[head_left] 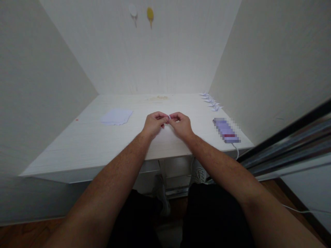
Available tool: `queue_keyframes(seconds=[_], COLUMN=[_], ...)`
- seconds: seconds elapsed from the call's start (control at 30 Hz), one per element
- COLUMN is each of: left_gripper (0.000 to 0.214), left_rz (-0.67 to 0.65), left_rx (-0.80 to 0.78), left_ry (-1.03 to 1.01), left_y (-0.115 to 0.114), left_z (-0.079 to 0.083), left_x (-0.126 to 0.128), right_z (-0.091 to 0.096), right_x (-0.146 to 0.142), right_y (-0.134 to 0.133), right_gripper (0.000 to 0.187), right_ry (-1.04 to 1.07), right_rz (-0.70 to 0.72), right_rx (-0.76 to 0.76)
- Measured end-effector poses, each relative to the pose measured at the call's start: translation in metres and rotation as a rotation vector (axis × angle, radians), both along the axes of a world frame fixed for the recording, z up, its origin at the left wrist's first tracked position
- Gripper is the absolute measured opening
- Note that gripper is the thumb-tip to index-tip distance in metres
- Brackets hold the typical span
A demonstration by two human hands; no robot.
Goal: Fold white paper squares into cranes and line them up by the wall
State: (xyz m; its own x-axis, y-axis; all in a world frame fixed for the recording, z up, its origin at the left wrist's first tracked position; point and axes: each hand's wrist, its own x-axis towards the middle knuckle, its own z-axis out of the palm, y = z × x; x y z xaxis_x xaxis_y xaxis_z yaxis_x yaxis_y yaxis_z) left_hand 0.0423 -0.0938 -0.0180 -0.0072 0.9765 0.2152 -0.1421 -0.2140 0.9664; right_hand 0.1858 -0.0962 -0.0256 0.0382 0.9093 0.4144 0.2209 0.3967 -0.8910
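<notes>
Over the middle of the white desk (85, 144), my left hand (154, 124) and my right hand (182, 124) meet, fingers curled. Both pinch a small piece of white paper (169, 117), which barely shows between the fingertips. To the left lies a stack of white paper sheets (116, 116). Several small folded paper figures (210, 102) stand in a row at the back right of the desk.
A phone (226, 130), blurred out, lies at the desk's right edge with a white cable (236, 150) running off the front. White walls close in the desk on three sides. Two hooks (141, 14) hang on the back wall. A faint stain (158, 98) marks the far desk.
</notes>
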Motion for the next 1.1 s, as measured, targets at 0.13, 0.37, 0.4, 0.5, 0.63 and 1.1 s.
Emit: queue_keyframes(seconds=[0.13,0.37,0.4,0.5,0.63,1.1], left_gripper=[0.017,0.015,0.015,0.014,0.011,0.008], left_rz=[0.004,0.01,0.011,0.015,0.027,0.091], left_rx=[0.004,-0.013,-0.014,-0.012,0.012,0.06], left_ry=[0.014,0.045,0.051,0.078,0.125,0.232], left_y=[-0.0002,-0.0005,-0.0005,-0.0006,0.0001,0.0002], left_z=[0.0003,0.0009,0.0008,0.0007,-0.0011,-0.0022], left_x=[-0.0008,-0.0008,-0.0007,-0.0003,0.0006,0.0019], right_z=[-0.0002,-0.0016,-0.0019,-0.0028,-0.0035,-0.0027], right_x=[0.0029,0.0052,0.0052,0.0056,0.0058,0.0029], right_y=[0.0027,0.0047,0.005,0.0061,0.0069,0.0014], right_gripper=[0.021,0.022,0.022,0.023,0.024,0.012], right_ry=[0.075,0.131,0.134,0.145,0.197,0.009], right_rz=[0.063,0.103,0.106,0.112,0.111,0.006], right_rx=[-0.073,-0.137,-0.138,-0.139,-0.153,-0.008])
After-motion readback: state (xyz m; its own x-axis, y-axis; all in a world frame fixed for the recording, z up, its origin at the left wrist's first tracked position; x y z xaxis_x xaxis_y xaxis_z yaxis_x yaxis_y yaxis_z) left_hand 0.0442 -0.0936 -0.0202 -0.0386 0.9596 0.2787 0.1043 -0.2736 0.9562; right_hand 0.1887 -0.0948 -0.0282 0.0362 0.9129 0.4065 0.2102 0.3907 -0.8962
